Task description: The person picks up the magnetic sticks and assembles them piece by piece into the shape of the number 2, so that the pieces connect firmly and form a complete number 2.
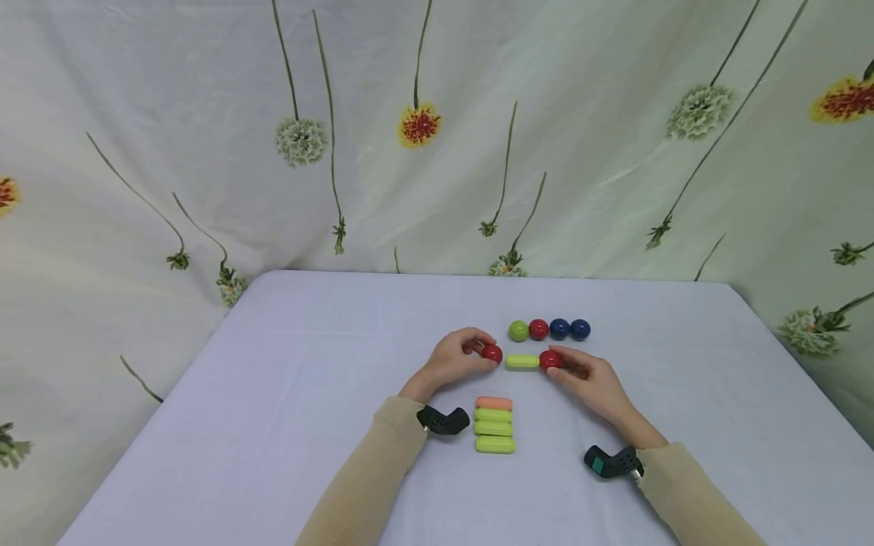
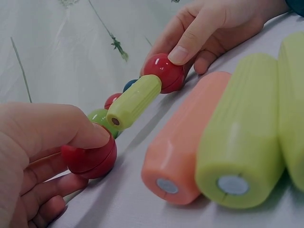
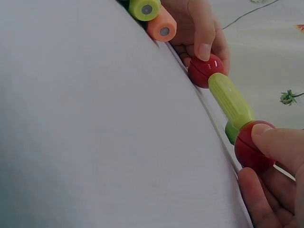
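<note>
Between thumb and fingers my left hand (image 1: 456, 356) pinches a red ball (image 2: 90, 154). Just to its right, my right hand (image 1: 592, 379) grips a second red ball (image 3: 254, 147), which is joined to one end of a yellow-green rod (image 1: 522, 362). The rod's free end, with a small dark disc in it, points at the left hand's ball. In the head view a narrow gap separates that end from the ball.
Beyond the hands stands a row of balls: green (image 1: 518, 331), red (image 1: 539, 329) and two blue (image 1: 570, 329). Nearer me, an orange rod (image 1: 494, 403) lies above several yellow-green rods (image 1: 495, 429), side by side on the white-covered table (image 1: 307, 364). A flowered cloth (image 1: 382, 182) hangs behind.
</note>
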Demonstrator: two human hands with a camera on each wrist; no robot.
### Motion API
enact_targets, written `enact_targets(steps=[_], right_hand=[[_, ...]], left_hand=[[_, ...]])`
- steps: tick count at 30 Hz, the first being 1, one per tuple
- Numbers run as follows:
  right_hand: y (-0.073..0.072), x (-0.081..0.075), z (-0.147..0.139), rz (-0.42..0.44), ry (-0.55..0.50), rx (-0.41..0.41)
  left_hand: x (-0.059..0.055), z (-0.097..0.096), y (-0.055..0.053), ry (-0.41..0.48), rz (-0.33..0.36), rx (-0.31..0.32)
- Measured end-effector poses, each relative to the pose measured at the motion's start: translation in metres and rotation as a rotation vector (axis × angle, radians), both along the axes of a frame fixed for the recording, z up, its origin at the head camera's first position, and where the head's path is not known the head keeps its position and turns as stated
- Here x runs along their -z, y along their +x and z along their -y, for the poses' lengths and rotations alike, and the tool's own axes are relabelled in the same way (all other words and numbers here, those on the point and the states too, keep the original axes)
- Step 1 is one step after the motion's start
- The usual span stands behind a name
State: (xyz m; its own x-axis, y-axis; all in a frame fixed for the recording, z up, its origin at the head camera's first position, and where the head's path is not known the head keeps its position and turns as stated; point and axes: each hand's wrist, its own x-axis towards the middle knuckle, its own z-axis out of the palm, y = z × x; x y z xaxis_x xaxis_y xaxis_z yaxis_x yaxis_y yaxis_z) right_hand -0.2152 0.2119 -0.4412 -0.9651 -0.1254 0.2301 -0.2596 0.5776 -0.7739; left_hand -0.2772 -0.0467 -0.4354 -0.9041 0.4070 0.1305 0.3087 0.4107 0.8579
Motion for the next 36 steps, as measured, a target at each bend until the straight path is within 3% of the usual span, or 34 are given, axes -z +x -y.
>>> enact_targets(steps=[14,23,36], right_hand=[[-0.0003,0.0009,-0.0008,0.014,0.000,-0.006],[-0.0002,-0.0012,0.0004,0.011,-0.004,-0.003],[-0.0013,0.0022,-0.0022,-0.004,-0.017,0.031]], left_hand=[[-0.0004,0.0004,-0.0003,-0.004,0.006,0.037],[-0.0015,0.0006,0.0024,0.009,0.047,0.063],[-0.0014,0.0005,0.0026,0.014,0.043,0.062]])
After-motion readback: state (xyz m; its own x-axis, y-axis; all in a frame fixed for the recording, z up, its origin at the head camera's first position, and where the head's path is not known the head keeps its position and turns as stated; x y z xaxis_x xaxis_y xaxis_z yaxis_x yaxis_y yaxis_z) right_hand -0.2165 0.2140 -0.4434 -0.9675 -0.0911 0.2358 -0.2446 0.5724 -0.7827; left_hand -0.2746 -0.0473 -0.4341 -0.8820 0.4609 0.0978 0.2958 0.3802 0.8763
